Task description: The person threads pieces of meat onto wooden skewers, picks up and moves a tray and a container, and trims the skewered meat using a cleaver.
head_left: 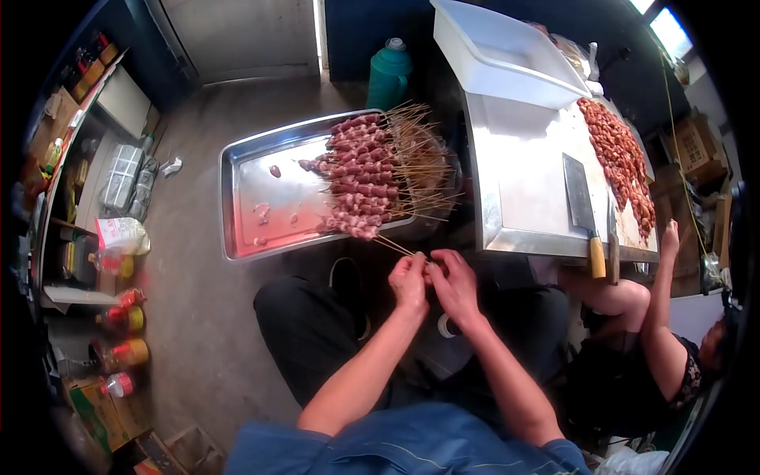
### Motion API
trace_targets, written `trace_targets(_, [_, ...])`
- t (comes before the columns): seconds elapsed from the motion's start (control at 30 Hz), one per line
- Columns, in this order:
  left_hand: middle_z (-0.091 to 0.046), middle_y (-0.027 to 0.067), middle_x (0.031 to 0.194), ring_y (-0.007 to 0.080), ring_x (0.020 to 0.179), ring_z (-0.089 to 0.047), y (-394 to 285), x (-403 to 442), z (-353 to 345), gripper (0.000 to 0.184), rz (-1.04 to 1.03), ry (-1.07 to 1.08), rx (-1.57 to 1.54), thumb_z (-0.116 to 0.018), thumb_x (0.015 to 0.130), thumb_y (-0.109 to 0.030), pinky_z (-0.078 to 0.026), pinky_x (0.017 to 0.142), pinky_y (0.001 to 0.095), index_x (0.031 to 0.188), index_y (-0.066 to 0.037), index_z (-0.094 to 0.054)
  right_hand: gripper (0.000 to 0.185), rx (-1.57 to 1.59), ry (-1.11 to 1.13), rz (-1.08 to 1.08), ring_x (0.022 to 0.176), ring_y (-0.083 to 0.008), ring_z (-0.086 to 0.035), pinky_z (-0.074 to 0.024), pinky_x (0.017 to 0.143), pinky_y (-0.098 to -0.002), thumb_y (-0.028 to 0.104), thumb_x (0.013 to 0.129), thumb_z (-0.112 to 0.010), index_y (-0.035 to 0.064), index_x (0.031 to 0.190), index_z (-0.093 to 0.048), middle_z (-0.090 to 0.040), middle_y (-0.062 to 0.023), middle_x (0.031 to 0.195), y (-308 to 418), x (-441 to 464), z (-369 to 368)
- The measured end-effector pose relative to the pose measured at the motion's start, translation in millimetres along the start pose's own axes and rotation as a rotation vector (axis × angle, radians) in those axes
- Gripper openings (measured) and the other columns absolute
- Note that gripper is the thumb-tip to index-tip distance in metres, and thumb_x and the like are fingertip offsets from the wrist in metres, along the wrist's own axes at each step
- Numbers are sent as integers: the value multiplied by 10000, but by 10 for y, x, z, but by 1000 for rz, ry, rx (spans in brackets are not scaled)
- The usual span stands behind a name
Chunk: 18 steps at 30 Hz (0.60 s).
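Rows of raw meat skewers (360, 170) lie piled on the right side of a shiny metal tray (237, 178), their bare wooden sticks pointing right past its rim. At the tray's near edge, a couple of sticks (394, 245) run from the nearest meat down to my left hand (408, 283), whose fingers are closed around their ends. Right beside it is my right hand (454, 286), with fingers bent and pinched together at the same spot. Whatever lies between its fingertips is too small to make out. A few loose meat scraps (261, 214) and reddish juice are on the tray's left part.
To the right, a metal-edged table (514, 190) bears a cleaver (579, 194), another knife (613, 237), a heap of cut meat (617, 158) and a white plastic tub (507, 67). A teal thermos (389, 75) stands behind. Another person (633, 356) sits at right. Bottles (127, 352) line the left shelf.
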<state>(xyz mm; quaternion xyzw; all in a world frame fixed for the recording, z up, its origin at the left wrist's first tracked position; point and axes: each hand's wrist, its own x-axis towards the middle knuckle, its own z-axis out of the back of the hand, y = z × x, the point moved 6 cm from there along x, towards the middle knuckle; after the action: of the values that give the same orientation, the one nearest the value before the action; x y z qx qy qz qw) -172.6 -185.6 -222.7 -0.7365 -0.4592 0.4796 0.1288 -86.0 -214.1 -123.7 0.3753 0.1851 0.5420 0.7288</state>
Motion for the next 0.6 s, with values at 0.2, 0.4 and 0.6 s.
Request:
trace_targets(0.2, [-640, 46, 897, 112, 794, -580, 180, 32, 35, 174, 65, 42, 32, -533, 948, -150, -474, 616, 259, 1002, -13, -623, 290, -42, 336, -129, 840, -358, -630, -491, 692, -416, 299, 859, -585, 25, 920, -655, -651, -181, 887, -389, 390, -526])
trace_targets(0.4, [-647, 80, 813, 155, 679, -632, 81, 148, 42, 189, 192, 269, 324, -482, 876, -13, -500, 589, 282, 993, 7, -629, 297, 40, 474, -127, 680, -253, -655, -490, 626, -348, 280, 849, -606, -9, 887, -661, -655, -163, 738, -603, 506, -759])
trace_targets(0.6, [-653, 126, 880, 204, 762, -633, -311, 345, 413, 178, 87, -25, 327, -540, 859, -88, -482, 669, 280, 978, 9, -630, 228, 203, 451, -275, 715, -369, -641, -491, 609, -423, 233, 855, -584, 17, 808, -644, -639, -182, 743, -640, 513, -715])
